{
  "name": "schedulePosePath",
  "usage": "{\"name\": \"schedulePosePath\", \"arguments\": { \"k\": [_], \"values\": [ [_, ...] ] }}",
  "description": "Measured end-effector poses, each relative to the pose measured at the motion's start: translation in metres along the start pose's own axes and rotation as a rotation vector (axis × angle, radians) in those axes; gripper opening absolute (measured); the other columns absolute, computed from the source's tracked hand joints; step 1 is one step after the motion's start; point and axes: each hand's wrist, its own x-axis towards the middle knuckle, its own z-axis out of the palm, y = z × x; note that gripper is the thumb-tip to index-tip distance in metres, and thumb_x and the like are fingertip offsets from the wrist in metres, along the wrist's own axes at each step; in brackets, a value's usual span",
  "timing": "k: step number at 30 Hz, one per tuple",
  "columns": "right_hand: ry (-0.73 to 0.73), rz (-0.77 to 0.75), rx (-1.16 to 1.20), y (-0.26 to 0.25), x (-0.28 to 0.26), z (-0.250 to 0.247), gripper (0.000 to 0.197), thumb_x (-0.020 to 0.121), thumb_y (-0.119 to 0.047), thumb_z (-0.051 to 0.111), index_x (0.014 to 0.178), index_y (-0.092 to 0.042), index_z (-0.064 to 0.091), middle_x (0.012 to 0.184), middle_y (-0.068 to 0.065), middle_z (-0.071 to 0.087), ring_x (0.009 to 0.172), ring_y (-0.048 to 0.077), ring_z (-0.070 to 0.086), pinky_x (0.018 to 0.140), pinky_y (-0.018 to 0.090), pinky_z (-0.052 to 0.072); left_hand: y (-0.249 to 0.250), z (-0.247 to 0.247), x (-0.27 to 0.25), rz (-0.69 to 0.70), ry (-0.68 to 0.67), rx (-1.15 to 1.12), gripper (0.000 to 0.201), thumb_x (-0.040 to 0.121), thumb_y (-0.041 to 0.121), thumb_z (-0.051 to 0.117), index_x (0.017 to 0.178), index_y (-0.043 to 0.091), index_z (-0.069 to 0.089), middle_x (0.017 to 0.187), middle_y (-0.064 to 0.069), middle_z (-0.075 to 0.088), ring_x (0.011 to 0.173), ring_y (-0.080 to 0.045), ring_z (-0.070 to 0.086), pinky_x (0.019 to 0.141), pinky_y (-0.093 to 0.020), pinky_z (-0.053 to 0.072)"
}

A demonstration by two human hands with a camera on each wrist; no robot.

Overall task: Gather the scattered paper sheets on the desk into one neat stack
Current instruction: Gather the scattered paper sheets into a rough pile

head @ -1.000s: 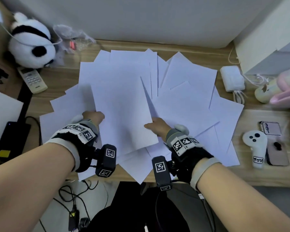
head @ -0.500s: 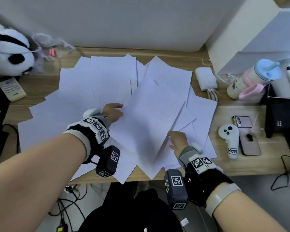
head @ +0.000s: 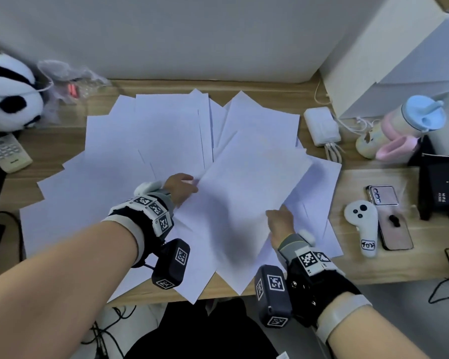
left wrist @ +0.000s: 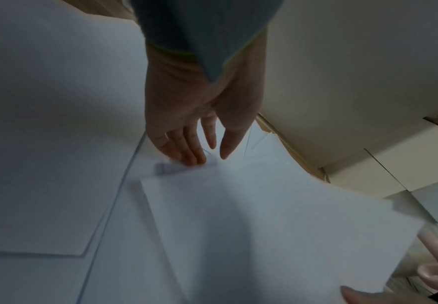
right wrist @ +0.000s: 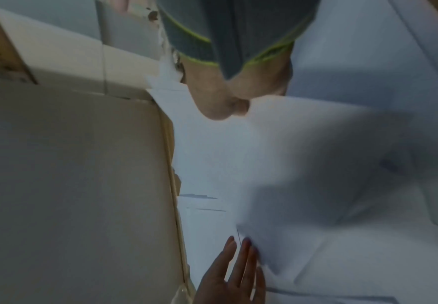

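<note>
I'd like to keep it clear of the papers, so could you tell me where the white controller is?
In the head view, the white controller lies on the desk's right side, beside the pink phone, just past the paper sheets.

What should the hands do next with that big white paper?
Probably slide the tilted top white paper sheet left, square over the pile. The right hand grips its near edge, the left hand touches its left edge with straight fingers, and other white sheets lie fanned out.

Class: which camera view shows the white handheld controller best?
The head view: the white controller lies fully visible on the desk, right of the paper sheets. Neither wrist view shows it.
</note>
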Motion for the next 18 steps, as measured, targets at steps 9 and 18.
{"name": "schedulePosePath", "arguments": {
  "k": [9,18],
  "values": [
    [-0.035,-0.336,0.066,-0.077,-0.012,0.015,0.045,0.09,0.008,0.037,0.129,-0.009,0.053,0.106,0.003,0.055,0.093,0.017,0.047,0.067,0.023,0.041,-0.014,-0.078,-0.003,-0.03,0.08,-0.43,0.029,0.096,0.028,0.047,0.119,0.015,0.056,0.121,-0.011,0.059,0.087,-0.019,0.056,0.084,-0.031,0.043],
    [-0.423,-0.244,-0.322,-0.079,-0.04,0.114,0.033,0.09,-0.001,0.045,0.119,-0.007,0.059,0.109,0.014,0.062,0.11,0.035,0.059,0.095,0.039,0.046,-0.034,-0.122,-0.007,0.032,-0.027,-0.497,0.042,0.09,0.023,0.061,0.129,0.009,0.052,0.139,-0.004,0.052,0.115,-0.019,0.052,0.111,-0.037,0.035]
  ]
}}
